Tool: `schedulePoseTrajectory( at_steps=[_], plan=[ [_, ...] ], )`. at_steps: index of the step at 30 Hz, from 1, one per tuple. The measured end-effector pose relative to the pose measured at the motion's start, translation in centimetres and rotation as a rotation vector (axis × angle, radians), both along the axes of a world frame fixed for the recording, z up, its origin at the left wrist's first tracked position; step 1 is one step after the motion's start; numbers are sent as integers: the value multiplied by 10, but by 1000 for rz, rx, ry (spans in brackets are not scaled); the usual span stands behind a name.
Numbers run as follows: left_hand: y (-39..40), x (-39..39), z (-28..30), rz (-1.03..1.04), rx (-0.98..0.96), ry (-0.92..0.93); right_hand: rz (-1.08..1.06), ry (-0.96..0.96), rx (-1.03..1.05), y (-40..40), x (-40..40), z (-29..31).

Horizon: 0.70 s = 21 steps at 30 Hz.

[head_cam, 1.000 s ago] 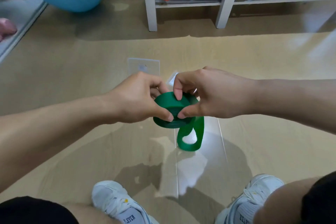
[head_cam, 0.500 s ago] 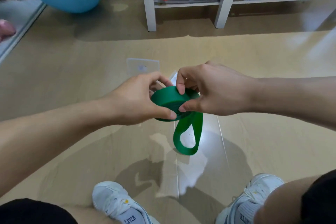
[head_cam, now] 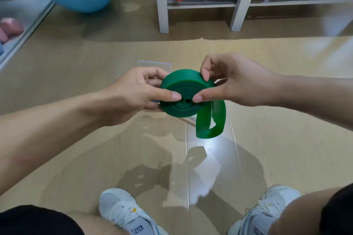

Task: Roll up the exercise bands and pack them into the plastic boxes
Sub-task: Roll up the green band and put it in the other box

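A tightly coiled green rubber exercise band (head_cam: 181, 95) is held in the air between both hands, above the pale wooden floor (head_cam: 76, 149). The left hand (head_cam: 137, 93) grips its left side, thumb across the coil's face; the right hand (head_cam: 235, 82) pinches its right edge. The band's loose looped end hangs below the right hand.

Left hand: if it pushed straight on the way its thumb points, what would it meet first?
The left hand points rightward across the green band roll. Its thumb would probably meet the right hand's thumb tip first, just across the roll's centre hole; depth is unclear.
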<state>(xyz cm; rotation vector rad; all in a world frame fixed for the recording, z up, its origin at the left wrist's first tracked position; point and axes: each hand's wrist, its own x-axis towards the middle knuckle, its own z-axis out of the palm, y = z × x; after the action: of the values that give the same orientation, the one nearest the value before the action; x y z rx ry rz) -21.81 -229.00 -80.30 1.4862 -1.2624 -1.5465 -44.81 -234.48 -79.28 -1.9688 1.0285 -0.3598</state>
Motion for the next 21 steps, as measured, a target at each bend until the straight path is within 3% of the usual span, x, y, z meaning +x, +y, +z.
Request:
schedulePoseTrajectory(
  at_steps=[3, 4, 8, 12, 15, 21],
  plan=[
    [0, 0, -1, -24, 23, 12, 3, 22, -19, 1, 2, 4],
    [1, -2, -2, -66, 7, -75, 20, 62, -53, 3, 3, 4],
    [7, -20, -3, -326, -263, -752, 163, 368, -317, 14, 10, 1],
    [10, -35, 4, -329, -240, -921, 244, 432, -358, 25, 14, -5],
    [9, -32, 2, -312, -183, -878, 258, 405, -317, 25, 15, -5],
    [5, -11, 3, -152, -36, -438, 118, 145, -93, 7, 6, -2]
  ],
)
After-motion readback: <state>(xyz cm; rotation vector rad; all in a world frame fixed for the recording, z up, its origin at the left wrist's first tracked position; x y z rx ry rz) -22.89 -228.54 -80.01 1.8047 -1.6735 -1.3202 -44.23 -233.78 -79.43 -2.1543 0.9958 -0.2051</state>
